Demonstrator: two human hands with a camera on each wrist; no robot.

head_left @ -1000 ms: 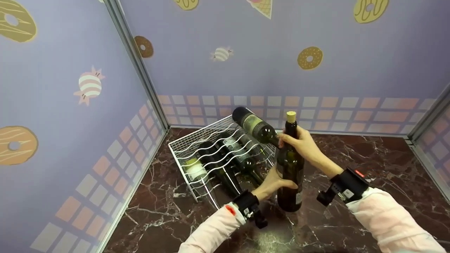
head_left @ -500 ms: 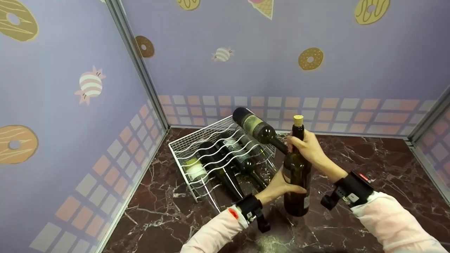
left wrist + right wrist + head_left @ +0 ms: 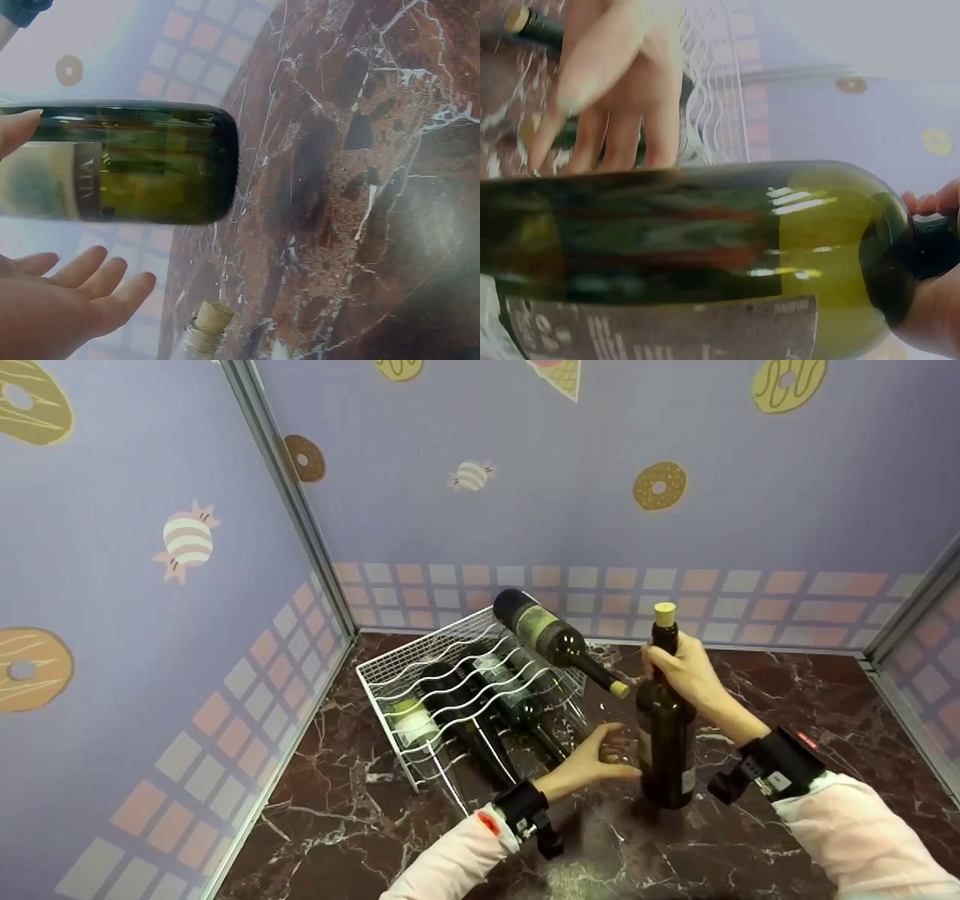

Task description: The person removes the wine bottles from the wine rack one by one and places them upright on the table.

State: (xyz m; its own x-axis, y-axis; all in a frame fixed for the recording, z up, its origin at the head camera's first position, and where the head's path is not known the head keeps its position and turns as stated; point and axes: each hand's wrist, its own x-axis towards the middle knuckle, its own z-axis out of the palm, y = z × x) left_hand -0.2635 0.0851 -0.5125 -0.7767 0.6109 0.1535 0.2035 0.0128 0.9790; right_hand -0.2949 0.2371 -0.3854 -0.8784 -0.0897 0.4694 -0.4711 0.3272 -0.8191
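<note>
Corked wine bottle shifted toward the right edge of the counter, left hand letting go. So only the right hand grips its neck now.

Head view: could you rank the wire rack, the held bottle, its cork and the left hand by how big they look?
Largest to smallest:
Wire rack
Held bottle, partly covered by the right hand
Left hand
Bottle's cork

right of the white wire rack, a dark green wine bottle with tan cork; beneath the rack, white-veined maroon tabletop; behind the rack, pink-squared lilac wall.
</note>
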